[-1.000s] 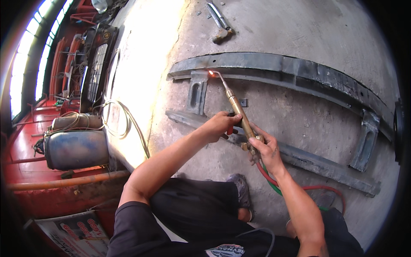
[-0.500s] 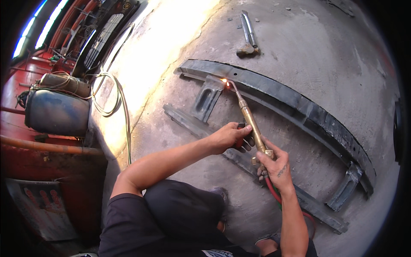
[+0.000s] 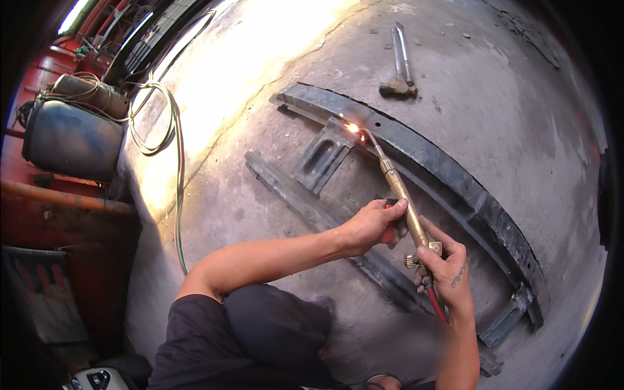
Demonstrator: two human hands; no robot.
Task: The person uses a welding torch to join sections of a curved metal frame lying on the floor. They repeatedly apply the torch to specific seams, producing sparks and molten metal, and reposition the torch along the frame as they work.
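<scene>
Brass torch (image 3: 399, 188) is being grasped near valve knob (image 3: 410, 261) by fingers of right hand (image 3: 450, 270), presumably being steadied by left hand (image 3: 372, 225), its fingers clutching red object (image 3: 389, 232); tip (image 3: 370, 134) is being held at edge of grey beam (image 3: 432, 159), beside bracket (image 3: 335, 135), on floor (image 3: 487, 130).

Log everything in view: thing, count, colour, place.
Concrete floor: 1, grey, beneath
Torch: 1, brass, centre
Sparks: several, orange, torch tip
Torch hoses: 2, red and green, torch's rear
Curved beam: 1, grey, floor, centre-right
Straight bar: 1, grey, floor, nearer wearer
Brackets: 2, grey, along curved beam
Hammer-like tools: count unclear, silver, brown, top
Looped hoses: count unclear, pale, left floor
Tank: 1, blue, left
Cylinder: 1, brown, beyond tank
Pipe: 1, orange, left
Grille: 1, dark, top left
Sign panel: 1, grey-red, lower left
Small item: 1, red-black, beside torch
Left hand: 1, bare, around small item
Right hand: 1, bare, around torch's rear
Sleeve: 1, dark, bottom
Knee: 1, dark, bottom
</scene>
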